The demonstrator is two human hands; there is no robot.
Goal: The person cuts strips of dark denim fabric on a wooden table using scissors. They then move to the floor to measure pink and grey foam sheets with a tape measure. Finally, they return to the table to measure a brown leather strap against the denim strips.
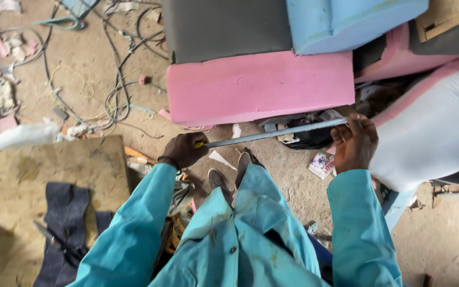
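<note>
Two hands share one long thing here: a pulled-out tape measure blade [272, 133], grey-blue, stretched between them over the dusty floor [81, 64]. Your left hand [184, 150] is curled shut around the yellow case end, knuckles up, just above the turquoise sleeve [134, 223]. Your right hand [355, 143] pinches the far tip of the blade, thumb on top and fingers folded under. The blade's long axis runs left to right across your body, rising slightly toward the right hand, so its right end sits higher in view than the left. It passes just in front of the lower edge of the pink foam block [261, 85], roughly parallel to that edge, near it; whether it touches the foam you cannot tell. Neither hand is nearer to the blade than the other, since each grips an end. Grey and pale blue foam pieces [346, 21] lie stacked behind the pink block. Your shoes [229, 172] point toward it, beneath the blade's middle. Loose cables [118, 79] trail on the floor to the left, well apart.
</note>
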